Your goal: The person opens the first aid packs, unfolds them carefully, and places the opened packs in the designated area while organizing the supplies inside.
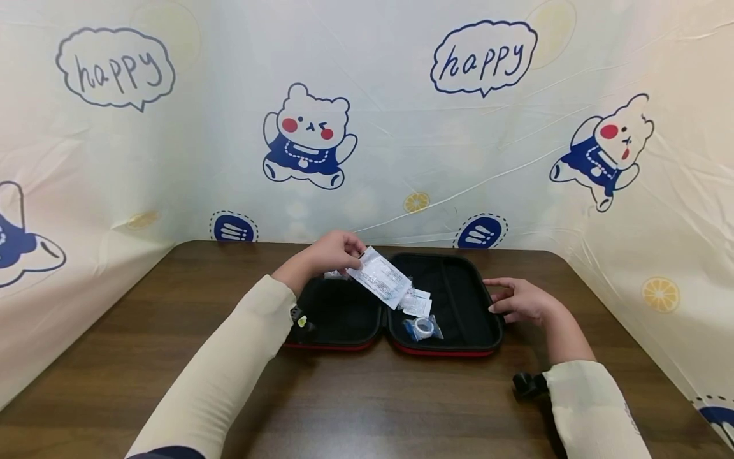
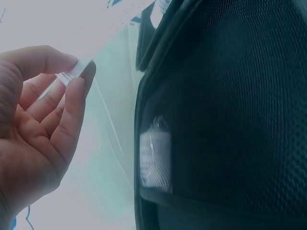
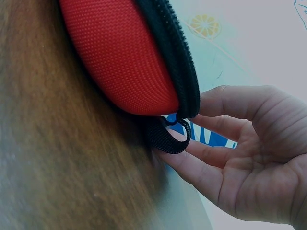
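Note:
A black-lined case (image 1: pixel 338 319) with a red outer shell (image 3: pixel 124 57) lies unfolded on the table. Between thumb and fingers, my left hand (image 1: pixel 331 255) pinches a white printed packet (image 1: pixel 380 278) by its end, above the middle of the case. In the right half of the case are small white packets (image 1: pixel 417 303) and a white roll in a clear-and-blue wrapper (image 1: pixel 423 328). My right hand (image 1: pixel 524 299) touches the case's right edge with spread fingers, close to a black strap loop (image 3: pixel 172 141) in the right wrist view.
Behind a mesh pocket in the left half shows a white wrapped item (image 2: pixel 156 158). The brown wooden table (image 1: pixel 355 408) carries the case near its back edge. A printed cloth (image 1: pixel 395 146) with bears hangs behind and at the sides.

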Demonstrator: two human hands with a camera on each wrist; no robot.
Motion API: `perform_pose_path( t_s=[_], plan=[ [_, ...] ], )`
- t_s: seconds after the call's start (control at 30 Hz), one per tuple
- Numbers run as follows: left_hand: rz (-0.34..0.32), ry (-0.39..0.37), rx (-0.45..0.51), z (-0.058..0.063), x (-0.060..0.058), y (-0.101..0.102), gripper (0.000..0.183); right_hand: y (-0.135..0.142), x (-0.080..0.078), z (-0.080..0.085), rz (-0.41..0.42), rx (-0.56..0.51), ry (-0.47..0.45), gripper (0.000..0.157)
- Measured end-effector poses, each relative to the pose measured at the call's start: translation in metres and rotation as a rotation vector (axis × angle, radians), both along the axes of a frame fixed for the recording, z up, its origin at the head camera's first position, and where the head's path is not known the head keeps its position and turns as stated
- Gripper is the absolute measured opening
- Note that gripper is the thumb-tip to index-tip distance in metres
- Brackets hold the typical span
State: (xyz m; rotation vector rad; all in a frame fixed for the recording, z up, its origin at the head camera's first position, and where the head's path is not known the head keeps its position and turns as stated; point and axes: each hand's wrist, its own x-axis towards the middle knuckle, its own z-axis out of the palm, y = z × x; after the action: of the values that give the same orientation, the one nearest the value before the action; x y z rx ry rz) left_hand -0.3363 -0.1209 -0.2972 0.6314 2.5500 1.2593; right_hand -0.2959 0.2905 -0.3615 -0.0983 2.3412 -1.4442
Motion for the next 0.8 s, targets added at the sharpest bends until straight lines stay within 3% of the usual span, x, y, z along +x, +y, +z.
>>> perform_pose_path(
  t_s=[0.2,0.43,0.8],
  plan=[
    [-0.002,-0.044,0.037,-0.002,0.0,-0.017,0.042,0.0,0.0,0.0,-0.002,-0.012,-0.003,0.075],
    [0.064,-0.064,0.037,-0.007,-0.001,-0.037,0.039,0.0,0.001,0.001,-0.005,-0.011,-0.007,0.075],
    [0.117,-0.125,0.127,-0.022,-0.001,-0.068,0.041,0.0,0.001,0.001,-0.002,0.017,0.003,0.075]
  ],
)
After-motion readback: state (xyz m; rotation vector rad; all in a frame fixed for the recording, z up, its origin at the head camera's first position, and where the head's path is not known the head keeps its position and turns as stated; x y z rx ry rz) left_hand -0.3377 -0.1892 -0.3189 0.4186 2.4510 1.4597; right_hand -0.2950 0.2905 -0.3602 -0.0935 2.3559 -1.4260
